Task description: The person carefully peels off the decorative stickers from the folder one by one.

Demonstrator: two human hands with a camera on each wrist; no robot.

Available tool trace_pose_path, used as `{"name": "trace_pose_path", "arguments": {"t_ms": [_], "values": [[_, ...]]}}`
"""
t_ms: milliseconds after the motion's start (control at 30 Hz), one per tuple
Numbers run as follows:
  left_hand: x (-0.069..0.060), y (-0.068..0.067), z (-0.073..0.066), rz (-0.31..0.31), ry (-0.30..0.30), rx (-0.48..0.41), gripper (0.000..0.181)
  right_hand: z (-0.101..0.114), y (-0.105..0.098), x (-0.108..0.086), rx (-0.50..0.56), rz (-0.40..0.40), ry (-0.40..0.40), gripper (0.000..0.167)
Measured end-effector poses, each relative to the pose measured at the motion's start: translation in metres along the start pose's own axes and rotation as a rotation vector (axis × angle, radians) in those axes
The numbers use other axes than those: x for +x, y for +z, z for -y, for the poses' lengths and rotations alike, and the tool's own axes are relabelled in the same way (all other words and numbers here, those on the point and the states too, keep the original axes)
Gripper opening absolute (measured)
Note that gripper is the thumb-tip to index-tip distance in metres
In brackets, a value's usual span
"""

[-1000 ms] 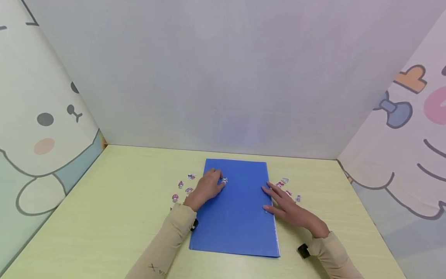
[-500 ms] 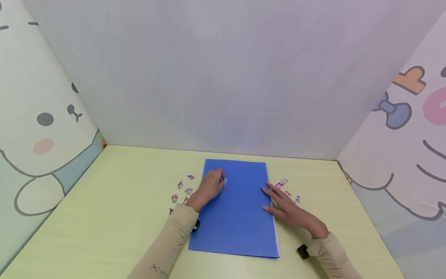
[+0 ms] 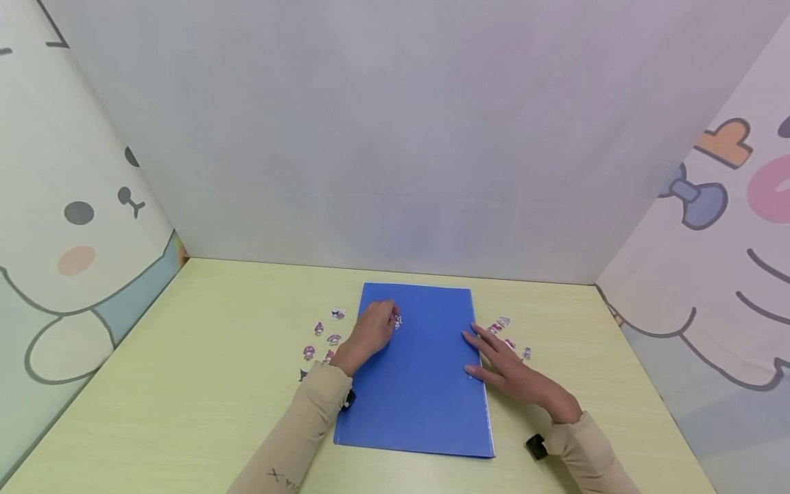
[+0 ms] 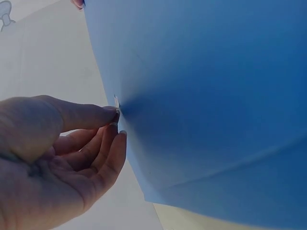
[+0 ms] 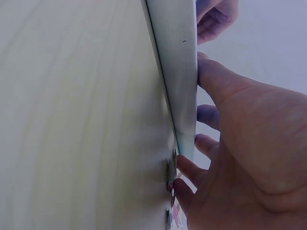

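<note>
A blue folder [image 3: 426, 412] lies flat on the table. Over its upper left part, my left hand [image 3: 372, 331] pinches a small white character sticker [image 3: 398, 321] between thumb and fingertip. In the left wrist view, the sticker [image 4: 117, 102] shows edge-on, close to the blue surface; whether it touches the surface I cannot tell. My right hand [image 3: 509, 370] rests with spread fingers on the folder's right edge. Seen from the right wrist, its thumb and some fingers lie on top of the folder's edge [image 5: 180, 81], while others reach down beside it.
Several pink and dark character stickers [image 3: 334, 339] lie scattered on the table left of the folder. More stickers [image 3: 509, 343] lie to the right, partly behind the right hand. Plain and cartoon-printed cloth walls [image 3: 395, 137] enclose the table's back and sides.
The sticker has turned in the left hand's fingertips, facing up, then tilted, then showing again. The left hand has shifted very slightly; the right hand stays put on the folder.
</note>
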State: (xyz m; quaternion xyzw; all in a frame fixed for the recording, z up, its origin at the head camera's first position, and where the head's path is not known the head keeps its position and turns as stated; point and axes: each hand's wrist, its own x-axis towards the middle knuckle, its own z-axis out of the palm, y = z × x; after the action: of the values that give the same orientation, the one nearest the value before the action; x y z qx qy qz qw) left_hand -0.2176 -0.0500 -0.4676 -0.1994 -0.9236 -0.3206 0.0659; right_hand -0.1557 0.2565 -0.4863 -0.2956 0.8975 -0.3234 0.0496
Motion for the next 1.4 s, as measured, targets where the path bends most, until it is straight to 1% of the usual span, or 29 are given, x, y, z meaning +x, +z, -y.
{"name": "trace_pose_path", "arguments": {"t_ms": [333,433,667,933,1033,1233,1400], "values": [[0.000,-0.002,0.001,-0.018,0.014,-0.012,0.006,-0.001,0.000,0.001,0.014,0.017,0.023,0.067],[-0.001,-0.003,0.002,-0.022,0.012,-0.021,0.006,-0.003,0.000,0.002,0.012,0.015,0.014,0.067],[-0.002,-0.008,0.003,-0.039,0.029,0.000,0.006,-0.005,0.000,0.002,0.006,0.004,-0.016,0.067],[-0.001,-0.013,0.002,-0.018,-0.023,0.008,0.005,-0.005,0.001,0.002,0.001,0.004,-0.005,0.067],[-0.002,-0.016,0.002,-0.017,-0.027,0.005,0.005,-0.005,0.001,0.002,0.006,0.003,-0.005,0.067],[-0.006,-0.020,0.009,-0.023,-0.016,-0.012,0.005,-0.004,0.001,0.002,0.011,0.005,-0.010,0.067],[-0.010,-0.022,0.013,-0.016,-0.042,-0.023,0.006,-0.003,0.001,0.001,0.004,-0.013,-0.035,0.065]]}}
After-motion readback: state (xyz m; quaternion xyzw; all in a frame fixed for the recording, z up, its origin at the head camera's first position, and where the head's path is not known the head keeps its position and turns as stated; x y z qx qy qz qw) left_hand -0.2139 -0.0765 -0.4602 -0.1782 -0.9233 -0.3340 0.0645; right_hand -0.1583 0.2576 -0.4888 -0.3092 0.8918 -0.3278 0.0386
